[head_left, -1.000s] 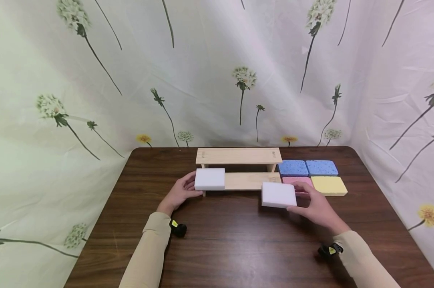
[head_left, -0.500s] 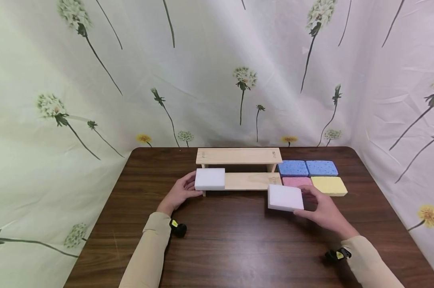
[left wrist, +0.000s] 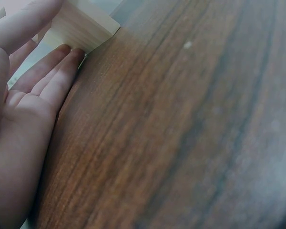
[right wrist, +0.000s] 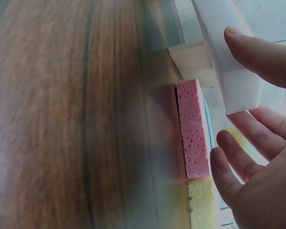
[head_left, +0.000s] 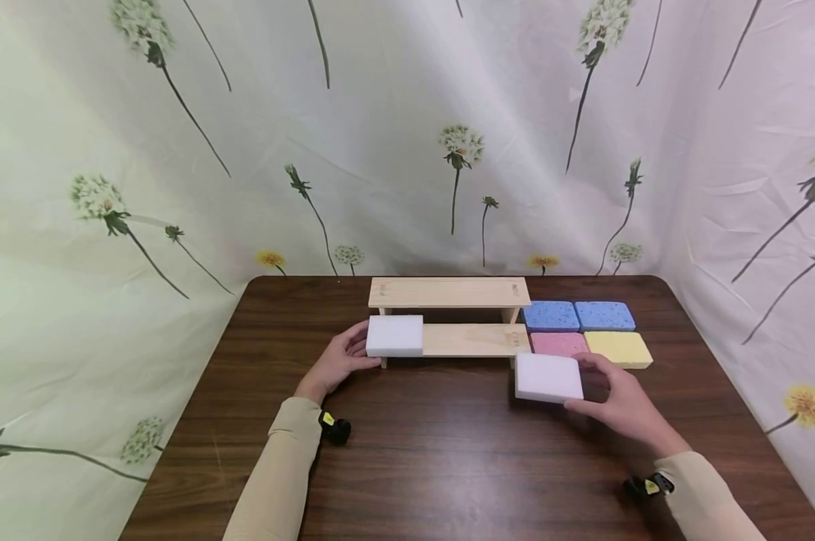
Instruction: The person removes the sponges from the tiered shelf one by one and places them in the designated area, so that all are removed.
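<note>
My left hand (head_left: 336,364) grips one white sponge (head_left: 394,334) at its left side, thumb in front and fingers behind. This sponge overlaps the left end of the lower board (head_left: 471,340) of a pale wooden stand. In the left wrist view, two fingertips (left wrist: 76,51) lie against a wooden end piece (left wrist: 83,28); the sponge is out of sight there. My right hand (head_left: 624,398) pinches a second white sponge (head_left: 548,376) by its right side, close in front of the stand's right end. The right wrist view shows the thumb pressed on that white sponge (right wrist: 233,62).
Right of the stand lie two blue sponges (head_left: 549,316) (head_left: 605,315), with a pink sponge (head_left: 558,344) and a yellow sponge (head_left: 619,349) before them. The higher board (head_left: 448,293) stands behind the lower one. A flower-patterned cloth (head_left: 394,150) hangs behind the dark wooden table (head_left: 434,466).
My right hand has moved to the right and nearer to me with its white sponge, away from the lower board. My left hand and its sponge have stayed in place.
</note>
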A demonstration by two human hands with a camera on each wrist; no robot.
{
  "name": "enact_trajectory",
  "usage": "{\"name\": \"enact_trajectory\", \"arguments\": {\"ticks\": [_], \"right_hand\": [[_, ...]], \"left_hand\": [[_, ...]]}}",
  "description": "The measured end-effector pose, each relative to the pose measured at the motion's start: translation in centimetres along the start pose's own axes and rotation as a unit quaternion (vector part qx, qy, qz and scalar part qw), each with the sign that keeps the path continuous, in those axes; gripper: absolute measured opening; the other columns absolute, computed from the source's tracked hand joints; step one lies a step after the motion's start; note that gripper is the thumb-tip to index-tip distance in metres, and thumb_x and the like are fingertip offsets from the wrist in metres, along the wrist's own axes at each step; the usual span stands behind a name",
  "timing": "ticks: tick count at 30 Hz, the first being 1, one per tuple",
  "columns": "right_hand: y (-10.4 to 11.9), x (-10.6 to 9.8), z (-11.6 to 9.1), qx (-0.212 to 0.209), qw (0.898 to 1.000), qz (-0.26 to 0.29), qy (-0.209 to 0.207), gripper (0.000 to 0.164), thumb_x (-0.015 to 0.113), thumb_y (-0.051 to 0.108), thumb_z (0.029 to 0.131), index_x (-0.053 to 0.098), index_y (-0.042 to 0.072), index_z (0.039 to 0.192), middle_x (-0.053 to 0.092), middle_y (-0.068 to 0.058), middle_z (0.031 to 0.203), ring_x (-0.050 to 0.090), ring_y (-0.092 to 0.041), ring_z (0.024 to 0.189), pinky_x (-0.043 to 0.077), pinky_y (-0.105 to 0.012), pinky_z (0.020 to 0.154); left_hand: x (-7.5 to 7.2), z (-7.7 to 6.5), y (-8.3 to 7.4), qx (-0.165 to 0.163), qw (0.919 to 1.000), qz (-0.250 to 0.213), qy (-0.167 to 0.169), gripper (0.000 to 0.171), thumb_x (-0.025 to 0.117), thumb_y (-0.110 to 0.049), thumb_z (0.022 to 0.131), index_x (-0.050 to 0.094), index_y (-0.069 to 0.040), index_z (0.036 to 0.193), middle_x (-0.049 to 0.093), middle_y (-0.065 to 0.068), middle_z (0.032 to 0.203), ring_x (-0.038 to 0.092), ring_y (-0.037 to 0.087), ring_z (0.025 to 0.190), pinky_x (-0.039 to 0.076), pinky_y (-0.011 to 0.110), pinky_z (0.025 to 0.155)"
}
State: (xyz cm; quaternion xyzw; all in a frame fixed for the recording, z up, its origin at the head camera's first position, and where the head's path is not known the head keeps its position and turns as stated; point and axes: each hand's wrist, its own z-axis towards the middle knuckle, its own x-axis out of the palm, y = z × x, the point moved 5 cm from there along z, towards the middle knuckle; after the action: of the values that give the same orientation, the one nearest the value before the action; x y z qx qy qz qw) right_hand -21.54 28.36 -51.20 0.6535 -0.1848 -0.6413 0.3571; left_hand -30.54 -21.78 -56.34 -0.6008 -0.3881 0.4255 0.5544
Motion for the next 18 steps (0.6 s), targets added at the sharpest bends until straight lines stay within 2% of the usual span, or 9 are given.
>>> {"name": "enact_trajectory", "arguments": {"ticks": [5,9,12,15,18], "right_hand": [[-0.6,-0.2,-0.5,-0.003,1.000,-0.007,-0.003,0.081,0.095,0.036,0.080,0.054,0.006,0.142,0.064,-0.019,0.131,0.067,-0.042,0.117,0.058,-0.058,0.097],[-1.1,-0.3,-0.6,-0.003,1.000,-0.024,-0.005,0.081,0.095,0.039,0.079,0.055,0.005,0.141,0.066,-0.018,0.130,0.068,-0.039,0.116,0.059,-0.052,0.096],[-1.3,-0.4,-0.8,0.009,0.999,-0.032,0.000,0.083,0.093,0.043,0.080,0.054,0.004,0.143,0.065,-0.019,0.133,0.066,-0.039,0.120,0.058,-0.054,0.099],[-1.4,-0.4,-1.0,0.018,0.999,-0.032,0.007,0.086,0.092,0.045,0.081,0.053,0.002,0.144,0.064,-0.022,0.135,0.063,-0.042,0.124,0.054,-0.062,0.102],[-1.4,-0.4,-1.2,0.020,0.999,-0.035,0.010,0.086,0.092,0.046,0.081,0.053,0.002,0.144,0.064,-0.022,0.136,0.063,-0.042,0.125,0.053,-0.062,0.102]], "left_hand": [[0.1,0.0,-0.1,0.002,1.0000,-0.006,-0.001,0.090,0.083,0.006,0.087,0.034,-0.002,0.163,0.039,0.026,0.163,0.042,0.039,0.148,0.049,0.027,0.110],[0.0,0.0,-0.1,0.002,1.0000,-0.002,-0.001,0.091,0.083,0.005,0.087,0.034,-0.002,0.163,0.039,0.026,0.163,0.042,0.039,0.148,0.049,0.027,0.111],[0.0,0.0,0.0,0.002,1.0000,0.000,-0.001,0.091,0.083,0.005,0.087,0.034,-0.003,0.163,0.039,0.026,0.163,0.042,0.039,0.149,0.048,0.027,0.111],[0.0,0.0,0.0,0.003,1.0000,-0.003,-0.001,0.090,0.083,0.005,0.087,0.034,-0.002,0.163,0.039,0.026,0.163,0.042,0.039,0.149,0.049,0.027,0.111],[0.0,0.0,0.0,0.004,1.0000,-0.006,0.001,0.090,0.083,0.005,0.087,0.034,-0.002,0.162,0.039,0.025,0.163,0.042,0.039,0.148,0.049,0.027,0.110]]}}
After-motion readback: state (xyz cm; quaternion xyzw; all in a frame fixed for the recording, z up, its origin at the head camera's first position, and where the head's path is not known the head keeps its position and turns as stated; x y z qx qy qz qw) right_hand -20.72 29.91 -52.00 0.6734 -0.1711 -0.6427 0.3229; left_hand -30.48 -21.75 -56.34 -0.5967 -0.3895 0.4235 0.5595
